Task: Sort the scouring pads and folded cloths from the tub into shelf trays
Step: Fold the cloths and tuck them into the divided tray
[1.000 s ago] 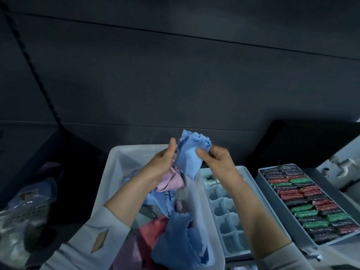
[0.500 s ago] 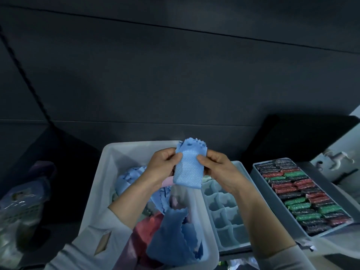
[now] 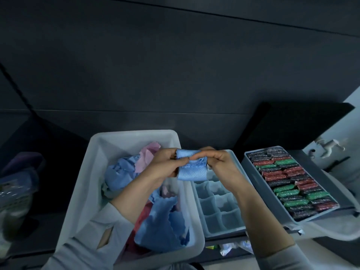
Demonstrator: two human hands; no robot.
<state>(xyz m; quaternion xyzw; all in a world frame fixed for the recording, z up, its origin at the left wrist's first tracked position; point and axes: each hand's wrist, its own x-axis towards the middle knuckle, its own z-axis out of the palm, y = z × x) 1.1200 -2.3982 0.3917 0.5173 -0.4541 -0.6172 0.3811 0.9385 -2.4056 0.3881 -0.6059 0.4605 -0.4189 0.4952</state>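
Note:
A small blue cloth (image 3: 191, 168) is held between both hands above the gap between tub and divided tray, folded over into a short band. My left hand (image 3: 165, 164) pinches its left edge and my right hand (image 3: 216, 160) pinches its right edge. Below, the white tub (image 3: 87, 172) holds several loose blue, pink and red cloths (image 3: 161, 221). A pale divided tray (image 3: 218, 209) with empty square cells sits right of the tub. Further right, a grey tray (image 3: 251, 168) is packed with rows of red, green and black scouring pads (image 3: 292, 180).
A dark wall panel rises behind the trays. Plastic-wrapped goods (image 3: 15, 191) lie in shadow at far left. A white hook fitting (image 3: 329, 147) sticks out at far right. Crumpled wrappers (image 3: 229, 248) lie under the divided tray's near edge.
The blue cloth went from a loose bunch held upright to a compact fold, now doubled over again. Both hands dropped slightly and drew closer together on it.

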